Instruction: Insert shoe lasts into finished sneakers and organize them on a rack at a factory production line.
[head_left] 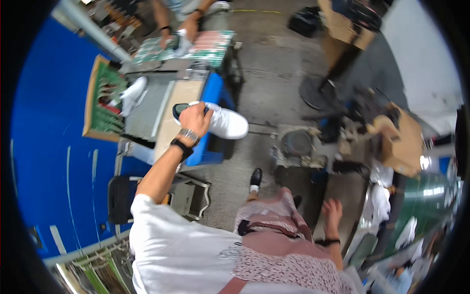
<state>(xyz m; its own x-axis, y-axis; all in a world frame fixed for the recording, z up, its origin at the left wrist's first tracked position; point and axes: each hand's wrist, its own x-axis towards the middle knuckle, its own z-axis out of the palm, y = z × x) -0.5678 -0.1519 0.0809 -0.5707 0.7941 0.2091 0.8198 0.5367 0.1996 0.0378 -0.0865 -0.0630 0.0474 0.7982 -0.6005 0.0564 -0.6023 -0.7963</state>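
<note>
My left hand (193,118) is closed around the ankle opening of a white sneaker (229,122), whose toe points to the right. A dark lining shows at the heel end. The sneaker is over the right side of a bench with a tan strip (169,128) and a blue edge (211,90). My right hand (333,210) hangs low at my right side, near a grey surface, with its fingers apart and nothing in them. Another white shoe (133,96) lies on the bench's left side, beside a green, wood-framed rack (90,115).
Across the bench, a co-worker's hands (187,29) handle a white item above a green-and-white patterned top (215,46). At right stand a round-topped stool (296,143), cardboard boxes (404,142) and a green surface (426,196). A blue wall (49,132) rises at left.
</note>
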